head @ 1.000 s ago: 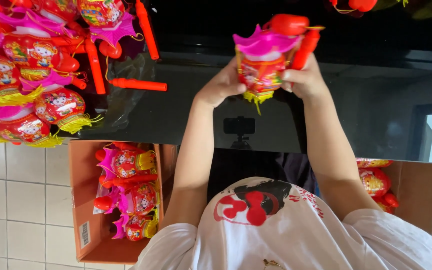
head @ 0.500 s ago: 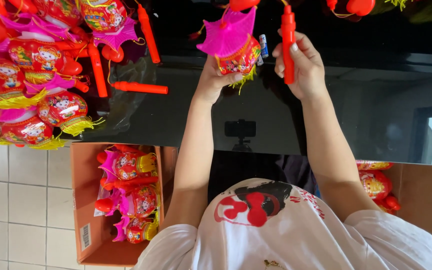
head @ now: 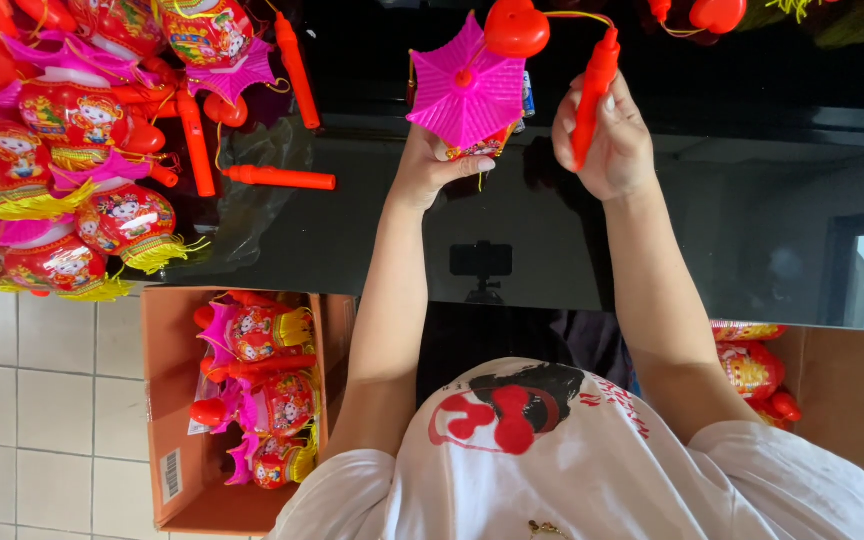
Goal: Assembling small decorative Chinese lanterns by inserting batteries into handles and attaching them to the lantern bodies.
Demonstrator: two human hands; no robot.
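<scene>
A pink-roofed toy lantern [head: 467,95] is gripped by the left hand [head: 435,165] above the black worktop [head: 572,230], while its red handle stick [head: 592,95] is clenched in the right hand [head: 607,145].

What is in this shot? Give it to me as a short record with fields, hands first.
Left hand: fingers closed on the pink-topped lantern
Right hand: fingers closed on the red stick
Link: yellow cord runs from the stick's tip to a red heart above the lantern
Surface: glossy black table
Table, left side: pile of lanterns, loose stick
Floor: cardboard box holding more lanterns
</scene>
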